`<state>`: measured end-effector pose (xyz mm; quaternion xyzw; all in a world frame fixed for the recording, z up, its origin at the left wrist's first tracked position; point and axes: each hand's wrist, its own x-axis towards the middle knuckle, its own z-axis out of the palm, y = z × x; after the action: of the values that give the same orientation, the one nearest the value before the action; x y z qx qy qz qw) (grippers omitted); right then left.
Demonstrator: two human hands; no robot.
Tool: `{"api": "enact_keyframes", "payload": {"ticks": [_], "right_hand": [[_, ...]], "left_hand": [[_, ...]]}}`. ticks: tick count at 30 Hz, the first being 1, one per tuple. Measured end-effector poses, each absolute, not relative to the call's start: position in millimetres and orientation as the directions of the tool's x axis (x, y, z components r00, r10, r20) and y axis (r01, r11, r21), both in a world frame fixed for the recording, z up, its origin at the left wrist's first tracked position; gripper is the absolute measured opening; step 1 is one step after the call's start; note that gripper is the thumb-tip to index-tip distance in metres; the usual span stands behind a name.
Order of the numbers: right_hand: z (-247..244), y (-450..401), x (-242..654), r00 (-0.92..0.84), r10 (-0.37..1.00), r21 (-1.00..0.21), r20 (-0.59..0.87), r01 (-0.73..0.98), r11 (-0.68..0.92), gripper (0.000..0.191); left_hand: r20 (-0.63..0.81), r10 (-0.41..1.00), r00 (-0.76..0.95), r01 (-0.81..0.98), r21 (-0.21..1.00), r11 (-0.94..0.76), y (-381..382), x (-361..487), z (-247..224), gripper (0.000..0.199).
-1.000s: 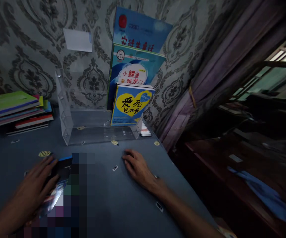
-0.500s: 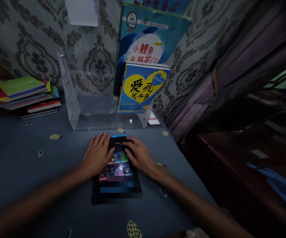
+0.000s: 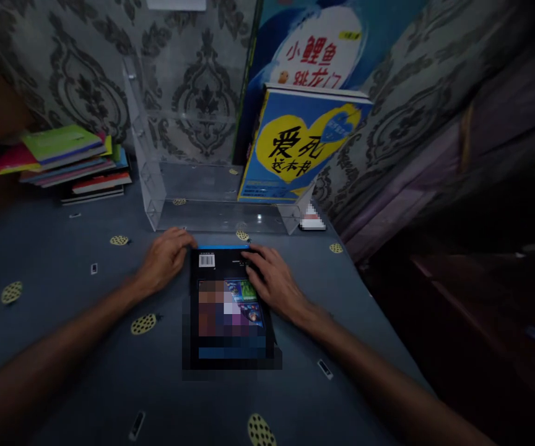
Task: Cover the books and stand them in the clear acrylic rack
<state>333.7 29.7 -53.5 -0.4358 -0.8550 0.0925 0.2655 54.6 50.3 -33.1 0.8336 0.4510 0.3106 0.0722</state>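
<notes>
A black book (image 3: 225,269) lies flat on the table, with a barcode at its upper left, a blue strip along its far edge and small colour pictures lower down. Much of its lower half is blurred into blocks. At the far left corner, my left hand (image 3: 168,260) is bent with its fingers drawn together, the tips at the corner. My right hand (image 3: 272,282) rests over the right edge, fingers stretched out across the cover near the far right corner.
Behind the book stands a clear acrylic rack (image 3: 221,217) holding a blue and yellow book (image 3: 290,148) and a larger teal book (image 3: 304,46). A stack of thin books (image 3: 77,161) sits at the left. The patterned tablecloth (image 3: 86,347) ends at the right.
My left hand has slid off the cover to its far left corner and its fingers have bent, uncovering the barcode. My right hand stays on the book. The view has shifted.
</notes>
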Motion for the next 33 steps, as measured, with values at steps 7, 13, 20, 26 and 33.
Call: {"api": "enact_keyframes", "payload": {"ticks": [7,13,20,26,33], "right_hand": [[-57,29,336,-0.465,0.789,-0.423,0.402,0.670,0.610,0.033],[-55,29,337,-0.461,0.800,-0.440,0.384,0.670,0.598,0.033],[-55,28,336,-0.463,0.802,-0.427,0.378,0.681,0.595,0.035],[-55,28,337,-0.473,0.797,-0.396,0.375,0.695,0.599,0.036],[-55,26,335,-0.468,0.809,-0.415,0.355,0.697,0.585,0.037]], "left_hand": [[0.508,0.699,0.504,0.682,0.262,-0.683,47,56,-39,0.029],[0.402,0.715,0.571,0.735,0.138,-0.664,43,59,-35,0.027],[0.342,0.705,0.622,0.728,0.079,-0.681,40,63,-34,0.026],[0.254,0.718,0.648,0.745,-0.011,-0.668,34,67,-30,0.026],[0.261,0.742,0.617,0.778,-0.057,-0.626,25,78,-31,0.036]]}}
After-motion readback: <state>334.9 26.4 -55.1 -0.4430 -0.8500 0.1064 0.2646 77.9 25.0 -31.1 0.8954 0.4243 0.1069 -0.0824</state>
